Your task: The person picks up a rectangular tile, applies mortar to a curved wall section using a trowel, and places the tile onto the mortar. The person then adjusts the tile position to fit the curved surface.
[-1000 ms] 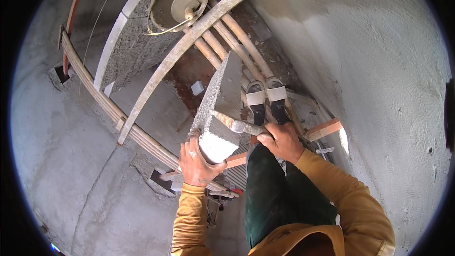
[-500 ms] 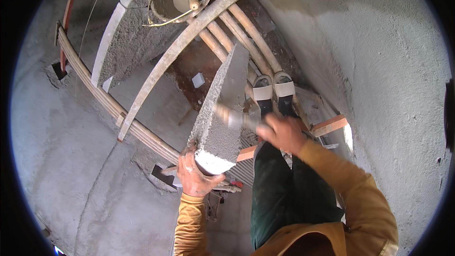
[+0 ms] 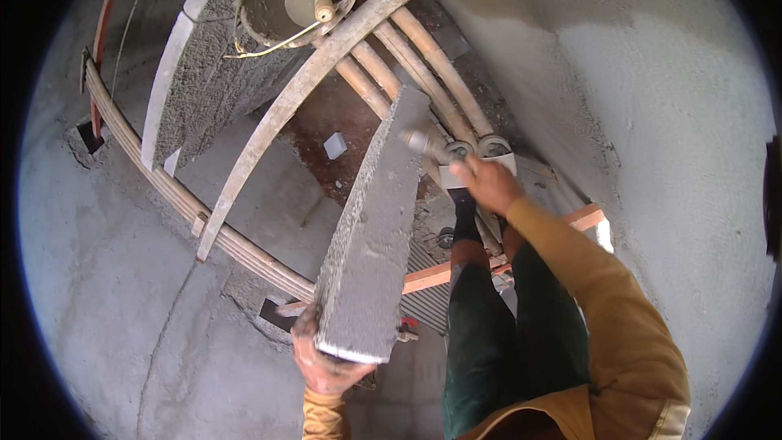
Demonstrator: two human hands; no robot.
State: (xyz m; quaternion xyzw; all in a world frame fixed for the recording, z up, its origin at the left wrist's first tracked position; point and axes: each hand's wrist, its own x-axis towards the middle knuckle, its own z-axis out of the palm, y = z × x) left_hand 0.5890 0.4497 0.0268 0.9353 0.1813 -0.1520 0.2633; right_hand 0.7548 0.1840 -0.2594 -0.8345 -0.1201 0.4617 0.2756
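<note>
My left hand (image 3: 324, 363) grips the near end of a long grey block (image 3: 373, 236), which looks coated in mortar. One long side of the block is rough and grainy, the broad face smoother, and a white edge shows at the near end. From there it reaches away, narrowing toward the far end. My right hand (image 3: 490, 185) is closed round a short tool (image 3: 423, 144) to the right of the block. Motion blurs this tool; its pale head lies at or over the block's far right edge, and whether they touch I cannot tell.
My feet stand on wooden poles (image 3: 423, 37). Beyond the block, a curved-looking plank (image 3: 326, 57) crosses them. A mortar basin (image 3: 244, 4) holds a round, wooden-handled piece. An orange bar (image 3: 432, 277) runs by my legs; a rough grey wall (image 3: 676, 130) rises at right.
The block's near end and my left hand have come lower in view, and more of its smooth face shows. My right hand with the tool has moved up toward the block's far end.
</note>
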